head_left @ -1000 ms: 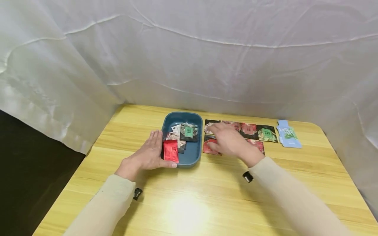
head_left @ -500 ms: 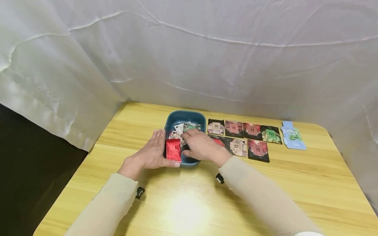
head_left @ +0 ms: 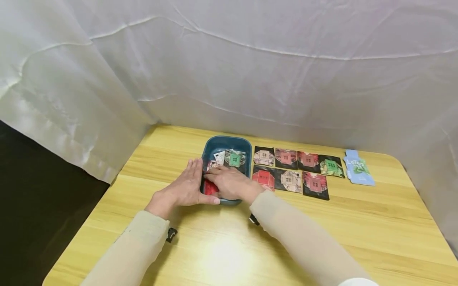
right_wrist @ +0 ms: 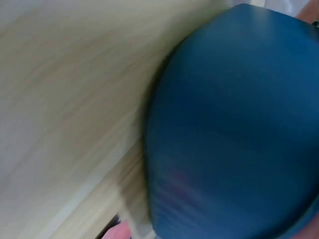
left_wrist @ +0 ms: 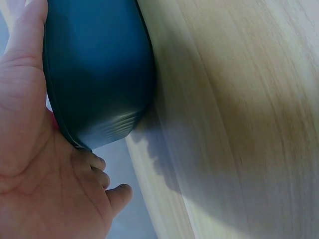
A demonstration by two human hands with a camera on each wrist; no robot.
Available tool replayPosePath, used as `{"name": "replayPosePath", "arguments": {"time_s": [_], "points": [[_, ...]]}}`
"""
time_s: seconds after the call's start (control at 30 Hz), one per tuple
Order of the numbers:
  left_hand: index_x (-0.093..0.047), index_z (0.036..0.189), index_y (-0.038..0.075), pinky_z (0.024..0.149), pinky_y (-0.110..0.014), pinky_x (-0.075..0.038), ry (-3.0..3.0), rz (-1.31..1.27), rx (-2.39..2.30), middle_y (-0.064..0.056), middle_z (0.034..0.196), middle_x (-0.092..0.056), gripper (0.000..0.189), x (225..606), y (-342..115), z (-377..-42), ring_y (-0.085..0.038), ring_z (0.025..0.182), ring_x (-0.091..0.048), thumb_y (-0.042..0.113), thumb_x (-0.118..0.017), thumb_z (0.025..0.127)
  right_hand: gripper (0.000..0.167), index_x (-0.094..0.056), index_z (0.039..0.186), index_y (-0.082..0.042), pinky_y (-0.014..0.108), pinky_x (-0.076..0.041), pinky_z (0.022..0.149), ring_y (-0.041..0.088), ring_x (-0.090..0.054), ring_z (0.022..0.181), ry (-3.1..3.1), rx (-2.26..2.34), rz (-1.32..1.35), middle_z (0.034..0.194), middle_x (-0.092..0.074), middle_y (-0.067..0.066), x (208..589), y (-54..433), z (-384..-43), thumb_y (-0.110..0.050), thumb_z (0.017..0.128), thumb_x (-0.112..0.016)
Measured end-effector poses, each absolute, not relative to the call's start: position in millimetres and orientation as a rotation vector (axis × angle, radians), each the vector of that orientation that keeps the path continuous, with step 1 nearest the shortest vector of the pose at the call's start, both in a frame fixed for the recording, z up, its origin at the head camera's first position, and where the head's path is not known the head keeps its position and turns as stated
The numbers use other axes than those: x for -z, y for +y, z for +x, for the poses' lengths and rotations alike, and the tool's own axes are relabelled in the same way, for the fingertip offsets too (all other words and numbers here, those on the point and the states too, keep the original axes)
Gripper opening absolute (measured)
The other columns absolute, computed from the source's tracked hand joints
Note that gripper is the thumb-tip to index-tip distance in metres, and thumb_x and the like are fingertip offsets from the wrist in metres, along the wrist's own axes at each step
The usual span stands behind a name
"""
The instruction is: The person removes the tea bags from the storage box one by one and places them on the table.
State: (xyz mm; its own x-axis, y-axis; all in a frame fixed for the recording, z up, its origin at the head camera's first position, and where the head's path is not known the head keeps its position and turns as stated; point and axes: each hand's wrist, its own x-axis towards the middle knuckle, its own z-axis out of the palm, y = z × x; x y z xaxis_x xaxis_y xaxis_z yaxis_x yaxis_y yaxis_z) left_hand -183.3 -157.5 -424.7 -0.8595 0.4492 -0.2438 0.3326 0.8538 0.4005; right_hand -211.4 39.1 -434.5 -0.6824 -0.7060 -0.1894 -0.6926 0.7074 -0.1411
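Observation:
A dark blue plastic box (head_left: 229, 138) stands on the wooden table, with several sachets in it. My left hand (head_left: 182, 188) lies along its left side, fingers straight and thumb at the near rim; the left wrist view shows the palm beside the box wall (left_wrist: 99, 59). My right hand (head_left: 230, 182) reaches inside, fingers over a red foil sachet (head_left: 210, 187) at the near left; I cannot tell whether they pinch it. Behind the right hand lie a black sachet with a green label (head_left: 235, 159) and a white sachet (head_left: 219, 157). Only the box's outside shows in the right wrist view.
Right of the box, square sachets lie flat in two rows, among them a pink-labelled one (head_left: 285, 158) and a red-labelled one (head_left: 264, 177). A light blue bottle-shaped packet (head_left: 359, 169) ends the back row. A white curtain (head_left: 250, 91) hangs behind the table.
My right hand has moved left from the sachet rows into the box and onto the red foil sachet. The left hand has kept its place at the box's side.

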Motion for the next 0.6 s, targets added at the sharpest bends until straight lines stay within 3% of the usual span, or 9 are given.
{"name": "replayPosePath", "arguments": {"time_s": [0.27, 0.6], "points": [[0.006, 0.164, -0.009, 0.134, -0.052, -0.005, 2.694, 0.593, -0.525, -0.029, 0.174, 0.008, 0.147, 424.5, -155.6, -183.9, -0.045, 0.162, 0.009, 0.081, -0.073, 0.079, 0.092, -0.035, 0.166, -0.014, 0.059, -0.034, 0.125, 0.03, -0.035, 0.157, 2.724, -0.062, -0.976, 0.17, -0.037, 0.006, 432.7, 44.6, -212.1, -0.055, 0.094, -0.075], [0.005, 0.164, -0.009, 0.134, -0.052, -0.007, 2.696, 0.584, -0.535, -0.028, 0.174, 0.004, 0.148, 425.1, -156.2, -183.4, -0.046, 0.162, 0.007, 0.081, -0.075, 0.078, 0.087, -0.044, 0.159, -0.012, 0.057, -0.038, 0.123, 0.031, -0.043, 0.152, 2.751, -0.007, -0.995, 0.163, -0.046, 0.007, 433.2, 46.3, -211.9, -0.057, 0.092, -0.076]]}}
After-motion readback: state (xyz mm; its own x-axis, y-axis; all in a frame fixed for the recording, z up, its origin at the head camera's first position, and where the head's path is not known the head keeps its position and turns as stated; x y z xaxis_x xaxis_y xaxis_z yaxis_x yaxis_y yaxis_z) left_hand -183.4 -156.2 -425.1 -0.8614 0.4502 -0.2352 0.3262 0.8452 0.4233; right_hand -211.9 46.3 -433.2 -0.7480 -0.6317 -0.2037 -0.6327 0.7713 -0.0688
